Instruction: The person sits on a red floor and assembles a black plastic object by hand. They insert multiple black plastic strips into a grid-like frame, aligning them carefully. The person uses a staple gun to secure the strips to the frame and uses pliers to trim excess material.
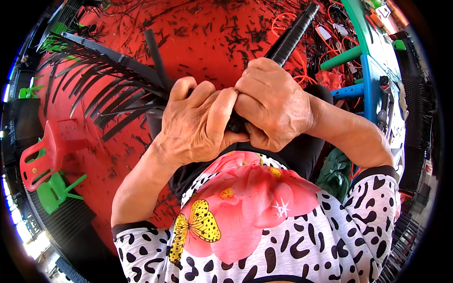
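My left hand (196,125) is closed, its fingers curled round the near end of a black comb-like strip piece (118,73). Many thin dark teeth fan out from that piece to the left. A short black bar (155,54) stands up just beyond the knuckles. Pressed against it, my right hand (273,106) is a fist wrapped round a black rod-like handle (293,35), which sticks out beyond the fist, up and to the right. Something small and dark shows between the two hands, but its shape is hidden by the fingers.
Many short black offcuts lie scattered on the red floor (207,42). A red chair (47,153) and a green chair (56,191) stand at the left. Orange cords (302,70) and a blue-and-green frame (370,89) are at the right, with a dark green bag (335,172) nearer me.
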Demonstrator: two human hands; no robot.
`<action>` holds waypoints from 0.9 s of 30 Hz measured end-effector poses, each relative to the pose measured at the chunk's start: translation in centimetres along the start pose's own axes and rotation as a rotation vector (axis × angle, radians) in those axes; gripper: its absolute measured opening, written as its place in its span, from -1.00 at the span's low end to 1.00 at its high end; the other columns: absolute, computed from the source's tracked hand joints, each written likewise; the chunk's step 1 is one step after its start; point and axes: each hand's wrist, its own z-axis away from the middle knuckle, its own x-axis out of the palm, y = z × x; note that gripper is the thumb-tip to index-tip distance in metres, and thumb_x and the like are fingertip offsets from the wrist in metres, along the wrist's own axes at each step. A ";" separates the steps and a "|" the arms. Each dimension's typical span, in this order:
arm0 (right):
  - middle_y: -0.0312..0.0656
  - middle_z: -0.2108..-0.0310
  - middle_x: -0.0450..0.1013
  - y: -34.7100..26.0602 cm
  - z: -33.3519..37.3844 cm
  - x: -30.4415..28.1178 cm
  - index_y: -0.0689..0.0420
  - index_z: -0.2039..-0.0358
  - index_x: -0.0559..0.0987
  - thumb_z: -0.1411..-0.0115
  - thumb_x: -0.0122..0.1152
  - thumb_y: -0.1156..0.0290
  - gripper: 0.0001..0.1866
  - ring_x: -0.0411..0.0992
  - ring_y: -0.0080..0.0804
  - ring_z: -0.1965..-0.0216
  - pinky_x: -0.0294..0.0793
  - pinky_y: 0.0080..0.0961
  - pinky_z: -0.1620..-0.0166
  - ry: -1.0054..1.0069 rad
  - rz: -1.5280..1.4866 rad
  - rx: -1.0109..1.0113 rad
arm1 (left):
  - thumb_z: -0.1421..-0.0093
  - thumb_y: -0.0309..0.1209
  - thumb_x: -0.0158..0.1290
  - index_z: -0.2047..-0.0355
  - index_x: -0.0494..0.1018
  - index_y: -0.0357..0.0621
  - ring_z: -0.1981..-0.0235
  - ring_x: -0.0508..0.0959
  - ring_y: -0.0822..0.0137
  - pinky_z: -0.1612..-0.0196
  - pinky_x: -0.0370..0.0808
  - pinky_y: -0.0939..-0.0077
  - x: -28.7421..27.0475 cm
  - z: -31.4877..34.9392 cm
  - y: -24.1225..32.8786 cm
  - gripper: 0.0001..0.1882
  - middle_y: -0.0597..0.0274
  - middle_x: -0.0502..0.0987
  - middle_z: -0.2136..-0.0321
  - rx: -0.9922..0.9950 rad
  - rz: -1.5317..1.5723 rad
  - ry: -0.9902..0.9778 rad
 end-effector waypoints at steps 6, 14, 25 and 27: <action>-0.15 0.57 0.26 -0.1 0.5 0.5 0.21 0.57 0.37 0.42 0.12 0.36 -0.70 0.27 -0.23 0.59 0.27 -0.27 0.37 0.060 -0.080 -0.007 | 0.01 0.05 0.10 0.10 0.28 -0.31 0.47 0.38 0.27 0.23 0.22 0.25 0.5 0.0 0.4 -0.31 0.24 0.48 0.44 0.012 -0.059 0.086; -0.20 0.47 0.31 1.6 1.4 0.1 0.15 0.45 0.42 0.28 0.22 0.26 -0.64 0.33 -0.25 0.43 0.28 -0.31 0.21 0.105 -0.119 -0.023 | -0.03 0.09 0.09 0.04 0.24 -0.34 0.39 0.43 0.08 0.11 0.26 0.21 -0.6 -1.0 0.4 -0.25 0.05 0.45 0.29 -0.078 0.004 -0.102; -0.26 0.46 0.31 2.6 2.0 -1.1 0.11 0.37 0.45 0.16 0.23 -0.15 -0.43 0.31 -0.28 0.36 0.23 -0.33 0.13 0.046 -0.021 0.060 | 0.33 -0.34 0.35 -0.09 0.21 -0.29 0.15 0.41 0.04 0.00 0.27 0.20 -2.4 -4.0 0.3 -0.08 0.03 0.44 0.15 -0.186 0.183 -0.261; -0.26 0.47 0.30 2.9 2.2 -0.9 0.12 0.39 0.44 0.15 0.24 -0.12 -0.46 0.31 -0.28 0.38 0.24 -0.33 0.15 0.066 -0.007 0.043 | 0.31 -0.29 0.35 -0.07 0.23 -0.29 0.16 0.41 0.04 0.01 0.28 0.20 -2.1 -4.0 0.1 -0.11 0.04 0.45 0.18 -0.167 0.165 -0.228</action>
